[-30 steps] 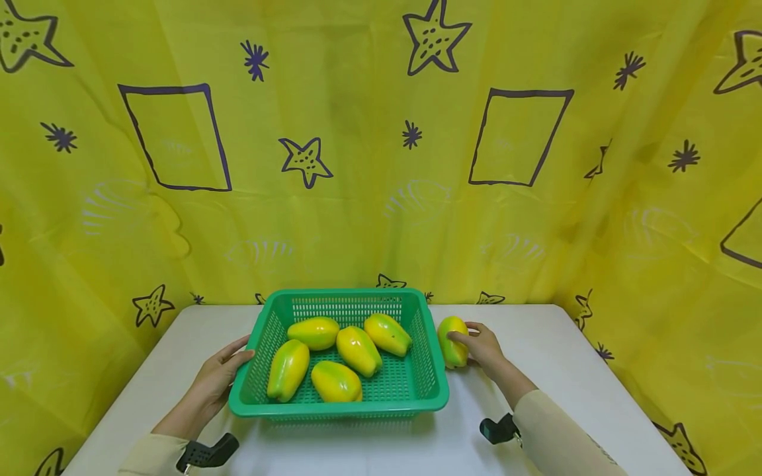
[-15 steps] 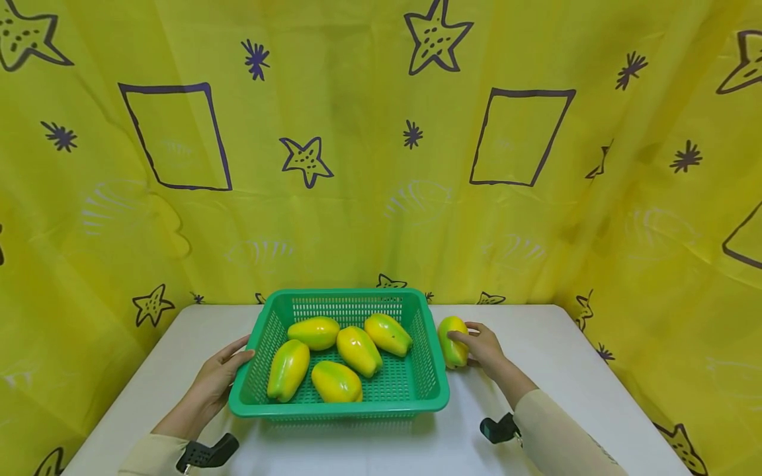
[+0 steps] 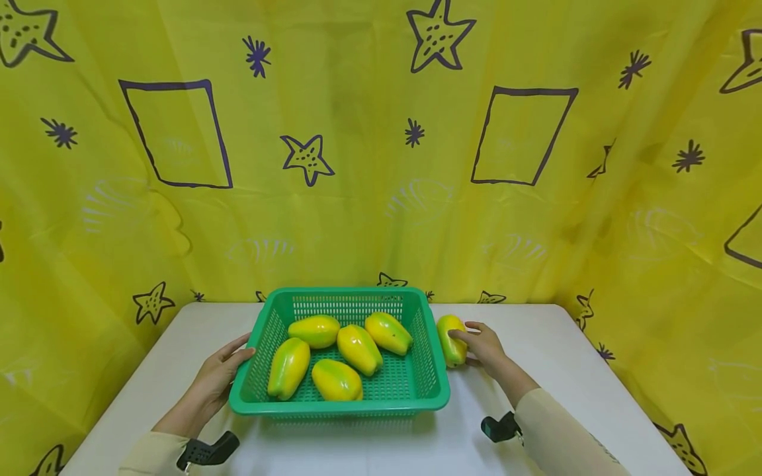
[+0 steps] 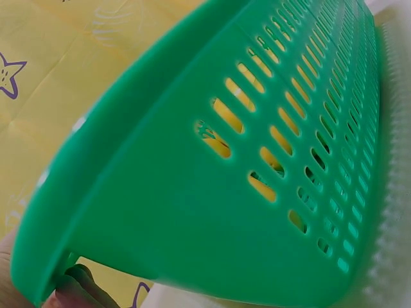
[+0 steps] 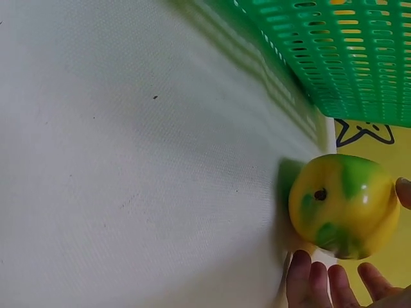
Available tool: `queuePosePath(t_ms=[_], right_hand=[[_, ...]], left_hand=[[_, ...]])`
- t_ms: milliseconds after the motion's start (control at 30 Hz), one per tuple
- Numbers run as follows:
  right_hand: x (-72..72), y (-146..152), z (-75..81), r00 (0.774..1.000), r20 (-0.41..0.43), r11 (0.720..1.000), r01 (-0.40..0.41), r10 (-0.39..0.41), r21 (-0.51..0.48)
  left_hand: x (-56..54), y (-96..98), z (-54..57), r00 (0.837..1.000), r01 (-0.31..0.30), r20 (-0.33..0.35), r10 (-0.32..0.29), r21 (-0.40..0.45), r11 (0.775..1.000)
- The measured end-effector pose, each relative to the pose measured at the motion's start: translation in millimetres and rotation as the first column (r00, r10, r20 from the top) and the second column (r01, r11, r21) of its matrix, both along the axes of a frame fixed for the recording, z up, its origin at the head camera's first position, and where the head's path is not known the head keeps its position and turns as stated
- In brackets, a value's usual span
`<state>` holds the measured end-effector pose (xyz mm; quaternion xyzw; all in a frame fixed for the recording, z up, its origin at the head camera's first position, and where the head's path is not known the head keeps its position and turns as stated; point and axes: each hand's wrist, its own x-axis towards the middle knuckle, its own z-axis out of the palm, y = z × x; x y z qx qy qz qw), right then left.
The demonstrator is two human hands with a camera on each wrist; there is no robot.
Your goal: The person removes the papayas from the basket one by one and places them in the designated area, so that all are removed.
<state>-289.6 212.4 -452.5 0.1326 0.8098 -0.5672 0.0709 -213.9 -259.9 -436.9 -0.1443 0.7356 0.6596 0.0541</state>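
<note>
A green plastic basket [image 3: 339, 408] stands on the table with several yellow-green papayas inside, among them one papaya [image 3: 289, 369] at its left. My left hand [image 3: 215, 373] grips the basket's left rim, thumb on top; in the left wrist view its curled fingers [image 4: 83, 289] show under the rim. Just right of the basket, another papaya [image 3: 451, 340] rests on the table. My right hand [image 3: 485, 345] holds it from the right, thumb across its upper side. In the right wrist view the papaya [image 5: 343, 205] lies between thumb and spread fingertips [image 5: 319, 279].
The white table [image 3: 571, 396] extends on both sides and in front of the basket. Behind it hangs a yellow curtain [image 3: 357, 218] printed with stars and frames, which also closes in both sides. Each wrist wears a small black camera [image 3: 208, 449].
The papaya under my right hand has shifted very slightly left, closer to the basket. Both hands and the basket otherwise stay where they were.
</note>
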Motion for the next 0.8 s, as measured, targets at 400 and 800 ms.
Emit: queuePosePath(t_ms=[400, 800], right_hand=[[0.8, 5.3, 8.3, 1.0, 0.004, 1.0, -0.003, 0.003, 0.006], [-2.5, 9.2, 35.0, 0.997, -0.074, 0.997, -0.002, 0.007, 0.075]], left_hand=[[0.1, -0.3, 0.6, 1.0, 0.008, 0.002, -0.008, 0.004, 1.0], [1.1, -0.5, 0.1, 1.0, 0.015, -0.008, -0.015, -0.002, 1.0]])
